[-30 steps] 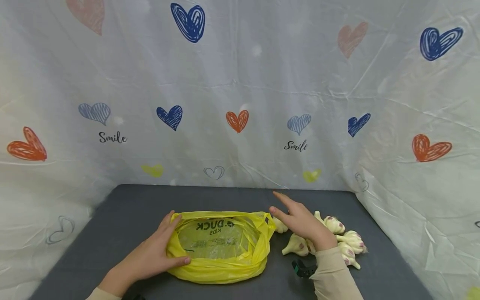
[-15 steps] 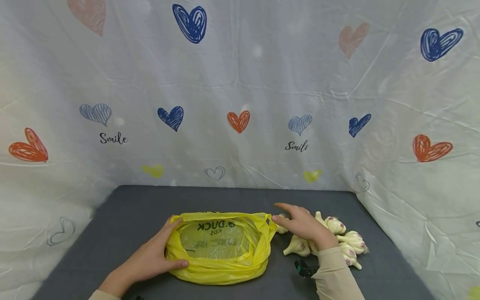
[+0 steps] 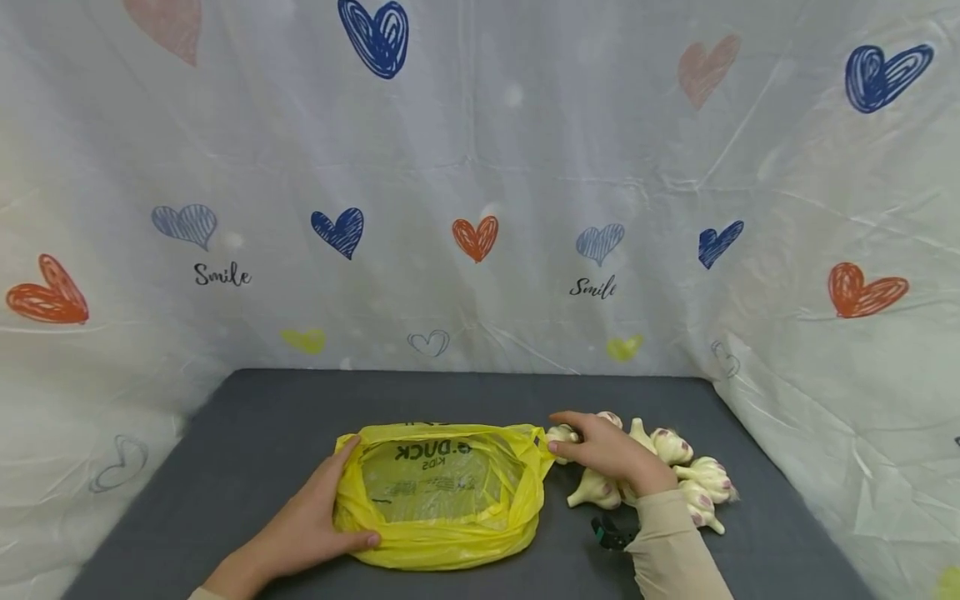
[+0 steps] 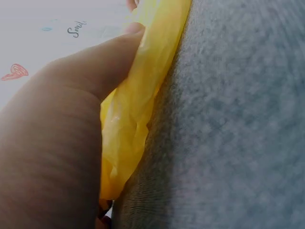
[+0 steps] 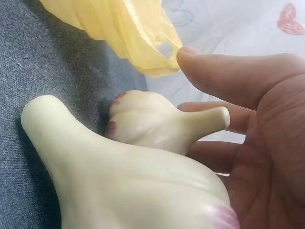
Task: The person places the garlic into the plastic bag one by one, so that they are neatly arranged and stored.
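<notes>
A yellow plastic bag (image 3: 438, 546) lies on the table with its mouth spread and dark print showing inside. My left hand (image 3: 303, 525) holds the bag's left end, thumb along the near side and fingers round the far side. In the left wrist view the thumb (image 4: 112, 57) presses on the yellow plastic. Beside the bag's right end, my right hand (image 3: 611, 450) reaches over a garlic bulb (image 3: 562, 435). In the right wrist view its fingers lie loosely behind that bulb (image 5: 147, 119), while the thumb (image 5: 224, 71) is raised near the bag's handle. Another bulb (image 5: 128, 181) fills the foreground.
Several more garlic bulbs (image 3: 705, 477) lie in a cluster to the right, partly hidden by the right arm. One (image 3: 595, 490) rests nearer the bag. Dark grey cloth covers the table (image 3: 187, 492). A white curtain (image 3: 480, 300) with printed hearts hangs behind and at both sides.
My right hand has come down from above the table to the garlic bulb beside the bag. The left hand keeps its hold on the bag, which has hardly moved.
</notes>
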`<state>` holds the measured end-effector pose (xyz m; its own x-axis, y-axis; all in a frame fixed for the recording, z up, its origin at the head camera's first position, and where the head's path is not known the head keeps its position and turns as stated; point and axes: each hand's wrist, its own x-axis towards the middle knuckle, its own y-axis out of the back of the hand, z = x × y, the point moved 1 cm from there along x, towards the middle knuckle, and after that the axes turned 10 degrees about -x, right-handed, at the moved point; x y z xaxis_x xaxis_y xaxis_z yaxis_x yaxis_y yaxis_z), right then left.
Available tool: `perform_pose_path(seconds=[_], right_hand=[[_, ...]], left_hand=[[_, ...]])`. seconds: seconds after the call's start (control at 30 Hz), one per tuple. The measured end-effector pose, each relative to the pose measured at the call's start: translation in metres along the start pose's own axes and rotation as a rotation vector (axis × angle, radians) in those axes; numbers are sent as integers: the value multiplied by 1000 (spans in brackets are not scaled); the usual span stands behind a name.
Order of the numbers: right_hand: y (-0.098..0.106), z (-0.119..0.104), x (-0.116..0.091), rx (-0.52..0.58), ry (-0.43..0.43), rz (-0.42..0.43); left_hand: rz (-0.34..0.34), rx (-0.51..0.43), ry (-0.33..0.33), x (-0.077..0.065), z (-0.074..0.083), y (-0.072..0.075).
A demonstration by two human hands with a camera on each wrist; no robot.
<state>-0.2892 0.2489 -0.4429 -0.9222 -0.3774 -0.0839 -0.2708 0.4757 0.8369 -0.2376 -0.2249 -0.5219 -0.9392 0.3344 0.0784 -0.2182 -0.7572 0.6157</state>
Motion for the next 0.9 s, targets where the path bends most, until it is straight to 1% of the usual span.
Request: perform_pose_path(seconds=[0.17,0.37,0.43,0.6,0.77,0.9], right_hand=[[0,-2,-3,15,8,-29],[-1,1,0,-37,33,-28],[-2,2,3,-54,41,-19],[-3,2,7,-87,55,-10],[-5,3,6,-96,24,8],[-7,5,6,-100,16,27]], left_hand=[[4,-48,-23,-1,-2,-1],[-23,-173,-16,0,-1,3],[-25,-195,-10,0,0,5],[-31,-173,0,-1,1,6],[-36,-157,-8,0,-1,5],[-35,-154,-14,-1,-4,6]])
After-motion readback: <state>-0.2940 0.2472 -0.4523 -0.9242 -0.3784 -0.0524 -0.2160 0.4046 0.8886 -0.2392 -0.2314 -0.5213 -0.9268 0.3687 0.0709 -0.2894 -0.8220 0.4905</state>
